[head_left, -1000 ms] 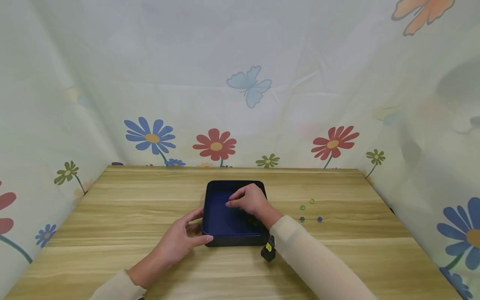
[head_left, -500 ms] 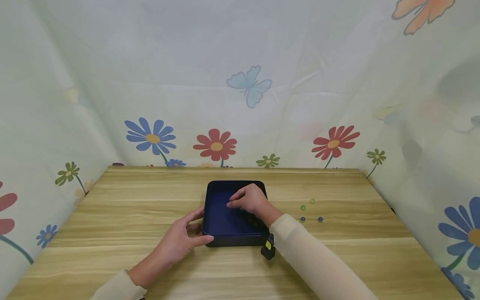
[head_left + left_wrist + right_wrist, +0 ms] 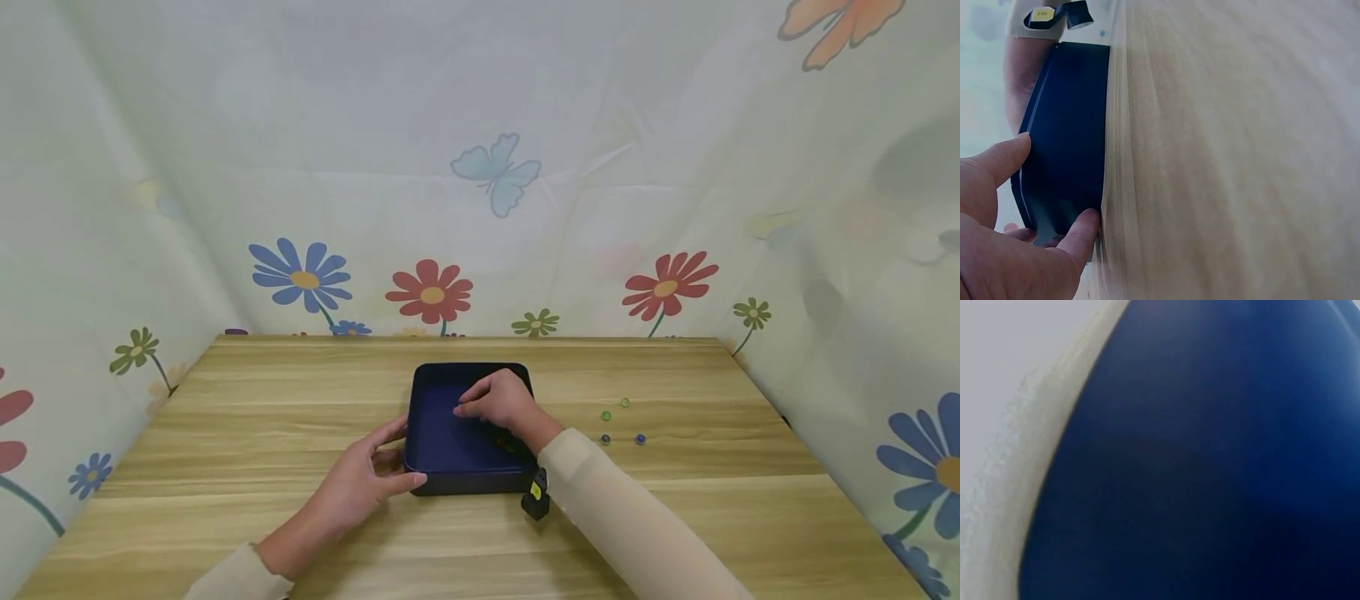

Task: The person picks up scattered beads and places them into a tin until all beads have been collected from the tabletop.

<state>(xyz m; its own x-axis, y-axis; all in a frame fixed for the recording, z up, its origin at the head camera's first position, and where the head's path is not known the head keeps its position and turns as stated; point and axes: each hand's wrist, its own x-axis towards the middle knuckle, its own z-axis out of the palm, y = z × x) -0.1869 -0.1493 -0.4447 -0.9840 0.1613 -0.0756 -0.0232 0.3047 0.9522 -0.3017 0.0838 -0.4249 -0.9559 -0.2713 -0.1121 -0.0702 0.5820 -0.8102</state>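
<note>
A dark blue rectangular tray (image 3: 442, 442) lies on the wooden table in the head view. My left hand (image 3: 356, 479) grips its near left corner, thumb at the front wall and fingers along the left side. In the left wrist view the thumb and fingers of that left hand (image 3: 1022, 237) touch the tray's wall (image 3: 1066, 131). My right hand (image 3: 504, 404) is over the tray's inside, thumb and fingertips brought together. Whether something small is between them is hidden. Dim greenish bits (image 3: 506, 444) show in the tray beside the right wrist. Only the tray's blue surface (image 3: 1210, 450) fills most of the right wrist view.
Right of the tray lie two green marbles (image 3: 606, 416) and two blue marbles (image 3: 640, 439). A black wrist device (image 3: 536, 496) hangs by the right sleeve (image 3: 630, 512). A flower-printed cloth (image 3: 585, 208) rises behind the table (image 3: 247, 417).
Both hands and the tray stay practically in place. The head view shifts only very slightly, and the marbles on the table have not moved.
</note>
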